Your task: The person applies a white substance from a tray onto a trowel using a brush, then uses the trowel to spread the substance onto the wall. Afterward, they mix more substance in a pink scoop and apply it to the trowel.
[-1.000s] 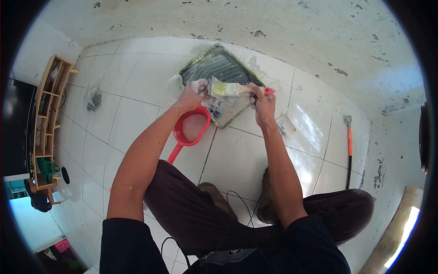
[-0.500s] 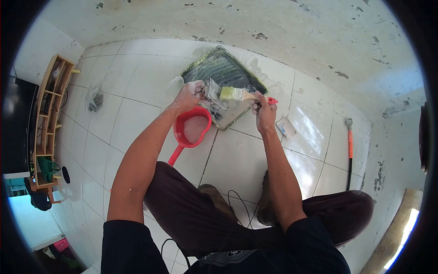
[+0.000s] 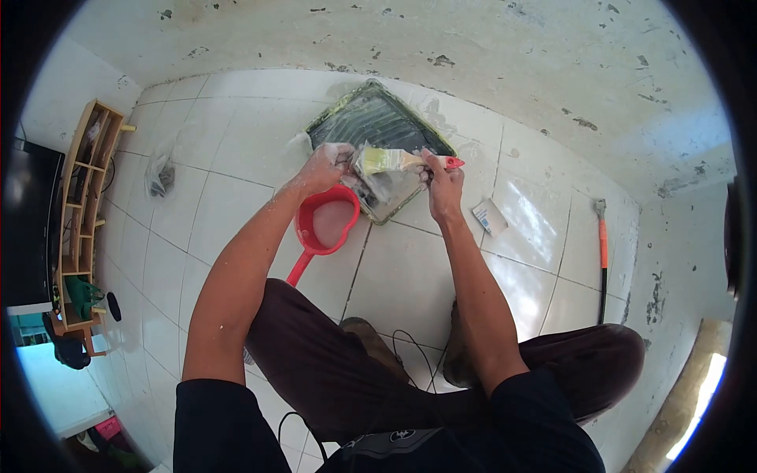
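Observation:
My right hand [image 3: 444, 181] is closed around the handle of a paintbrush [image 3: 400, 160], whose yellowish bristles point left. Those bristles lie against or just over a flat, smeared metal scraper [image 3: 382, 188] gripped in my left hand [image 3: 333, 164]. White residue coats the fingers of both hands. Beneath them a dark ribbed paint tray [image 3: 371, 113] rests on the floor, with pale wet material in its near end. A red dipper [image 3: 310, 246] holding whitish liquid stands just below my left wrist. The scraper's handle is hidden by my fingers.
A small white box or card [image 3: 490, 217] lies right of the tray. Farther right is a long tool [image 3: 603, 252] with an orange and black handle. A plastic bag [image 3: 161, 176] sits on the left floor, near a wooden shelf [image 3: 88, 189]. A stained wall [image 3: 315, 39] rises behind.
My right hand has moved left, carrying the brush so its bristles now overlap the scraper. My left hand stays in nearly the same place. The whole view has shifted slightly.

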A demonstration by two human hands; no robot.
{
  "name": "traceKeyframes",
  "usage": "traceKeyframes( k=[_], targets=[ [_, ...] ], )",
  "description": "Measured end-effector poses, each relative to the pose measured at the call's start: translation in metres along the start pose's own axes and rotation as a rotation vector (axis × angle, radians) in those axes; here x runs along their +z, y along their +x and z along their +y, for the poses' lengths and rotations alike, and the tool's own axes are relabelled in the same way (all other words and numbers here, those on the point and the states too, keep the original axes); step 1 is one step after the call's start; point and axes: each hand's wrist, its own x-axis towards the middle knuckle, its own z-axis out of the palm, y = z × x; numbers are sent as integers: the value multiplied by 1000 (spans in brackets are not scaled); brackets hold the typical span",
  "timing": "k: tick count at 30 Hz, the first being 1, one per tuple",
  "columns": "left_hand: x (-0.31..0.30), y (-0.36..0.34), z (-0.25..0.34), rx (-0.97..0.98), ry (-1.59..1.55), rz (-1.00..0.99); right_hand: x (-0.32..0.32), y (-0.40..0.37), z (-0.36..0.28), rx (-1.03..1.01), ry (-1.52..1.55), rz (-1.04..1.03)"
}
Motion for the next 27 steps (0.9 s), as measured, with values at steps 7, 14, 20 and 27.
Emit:
traceKeyframes(
  k=[7, 14, 20, 27],
  targets=[
    [4, -4, 24, 10, 119, 9, -1, -2, 5, 26, 73, 94],
    [-8, -5, 0, 37, -21, 54, -48, -8, 41, 107, -91, 160],
    [-7, -1, -2, -8, 308, 65, -15, -15, 27, 99, 114, 144],
    [-14, -8, 1, 14, -121, 144, -41, -25, 48, 121, -38, 129]
  ],
)
